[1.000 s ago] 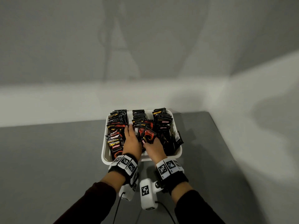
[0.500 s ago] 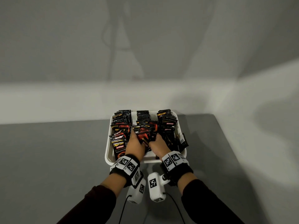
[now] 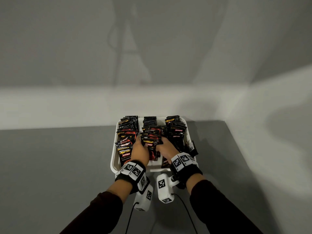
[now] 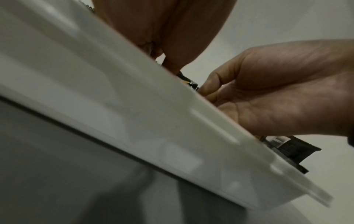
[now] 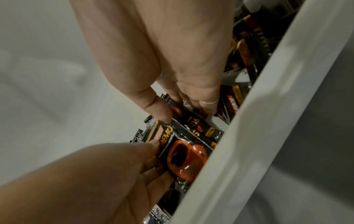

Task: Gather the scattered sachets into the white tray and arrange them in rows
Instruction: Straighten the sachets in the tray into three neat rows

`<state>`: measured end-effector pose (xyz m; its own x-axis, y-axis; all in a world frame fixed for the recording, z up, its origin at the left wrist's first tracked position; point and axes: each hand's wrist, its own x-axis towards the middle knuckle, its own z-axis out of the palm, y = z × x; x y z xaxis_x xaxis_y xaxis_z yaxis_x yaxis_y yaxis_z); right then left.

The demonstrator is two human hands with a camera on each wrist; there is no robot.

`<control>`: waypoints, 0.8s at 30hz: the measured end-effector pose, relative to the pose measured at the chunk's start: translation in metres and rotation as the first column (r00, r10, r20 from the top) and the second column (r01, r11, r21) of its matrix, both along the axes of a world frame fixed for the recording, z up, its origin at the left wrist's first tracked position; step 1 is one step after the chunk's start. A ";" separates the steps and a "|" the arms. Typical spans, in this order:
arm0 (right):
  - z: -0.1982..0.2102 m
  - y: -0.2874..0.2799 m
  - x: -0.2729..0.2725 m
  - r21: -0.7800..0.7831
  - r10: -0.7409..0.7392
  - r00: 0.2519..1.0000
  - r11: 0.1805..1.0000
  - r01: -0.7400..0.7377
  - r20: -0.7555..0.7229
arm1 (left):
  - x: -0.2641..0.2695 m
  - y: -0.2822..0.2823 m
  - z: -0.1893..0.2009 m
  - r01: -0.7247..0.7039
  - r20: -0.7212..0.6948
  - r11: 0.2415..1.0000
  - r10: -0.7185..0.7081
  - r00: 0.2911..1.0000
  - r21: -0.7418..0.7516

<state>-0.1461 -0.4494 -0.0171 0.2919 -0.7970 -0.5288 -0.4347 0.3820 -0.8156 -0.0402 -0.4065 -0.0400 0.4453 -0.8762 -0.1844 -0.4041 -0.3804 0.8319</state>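
— How are the sachets looking?
— Black, orange cups printed, sitting in the white tray between my hands.
— Changes?
— Left hand and right hand are pinching the middle row tighter than before.

A plain grey surface fills the near ground from 9 o'clock to 3 o'clock. Behind it a pale wall rises at 12 o'clock, carrying a faint tripod-like shadow. A second wall meets it at 2 o'clock. Light is dim and soft.
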 end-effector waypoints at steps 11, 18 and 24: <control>-0.001 -0.011 0.003 0.007 -0.096 0.995 0.995 0.096 0.038 | -0.009 0.006 0.004 0.068 -0.212 0.997 -0.072 0.975 -0.025; 0.006 -0.010 0.007 -0.001 -0.028 0.999 1.000 0.028 0.025 | -0.004 0.000 0.014 0.081 -0.291 0.997 -0.080 0.953 -0.010; 0.013 -0.008 0.007 -0.033 0.016 1.000 0.999 -0.016 0.007 | -0.004 0.002 0.014 0.117 -0.332 0.993 -0.120 0.936 -0.027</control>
